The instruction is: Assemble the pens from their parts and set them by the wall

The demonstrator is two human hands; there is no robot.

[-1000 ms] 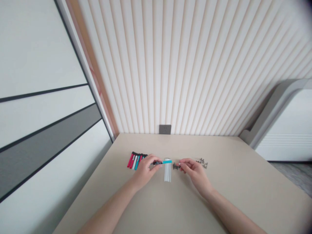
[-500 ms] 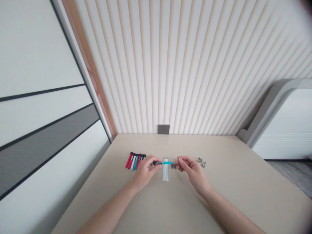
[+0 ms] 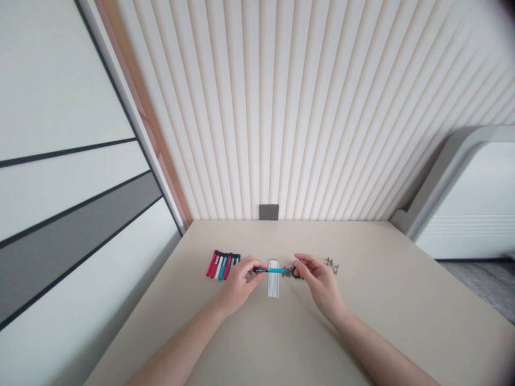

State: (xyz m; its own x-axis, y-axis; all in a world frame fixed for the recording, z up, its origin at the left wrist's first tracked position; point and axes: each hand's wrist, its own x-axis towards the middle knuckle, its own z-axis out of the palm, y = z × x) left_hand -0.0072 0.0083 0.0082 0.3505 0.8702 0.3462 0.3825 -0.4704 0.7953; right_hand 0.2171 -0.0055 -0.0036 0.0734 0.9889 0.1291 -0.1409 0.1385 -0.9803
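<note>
My left hand (image 3: pixel 240 281) grips a pen (image 3: pixel 276 271) by its black end between thumb and fingers. Its turquoise end points right, over a bundle of thin white sticks (image 3: pixel 273 289) lying on the table. My right hand (image 3: pixel 317 276) is just right of the pen's turquoise tip, apart from it. Its thumb and fingers are curled together above a pile of small black parts (image 3: pixel 296 272); whatever they pinch is too small to make out. Small grey parts (image 3: pixel 287 272) lie beside the black ones, partly behind the pen tip.
A row of red, white and turquoise pens (image 3: pixel 222 266) with black ends lies left of my left hand, partly covered by it. More small grey parts (image 3: pixel 332 264) lie beyond my right hand. The table (image 3: pixel 257 343) meets a ribbed wall with a dark socket (image 3: pixel 269 212).
My right hand has shifted slightly, its fingertips now lower over the black parts, which show more. My left hand still holds the pen in nearly the same place. The view has moved a little.
</note>
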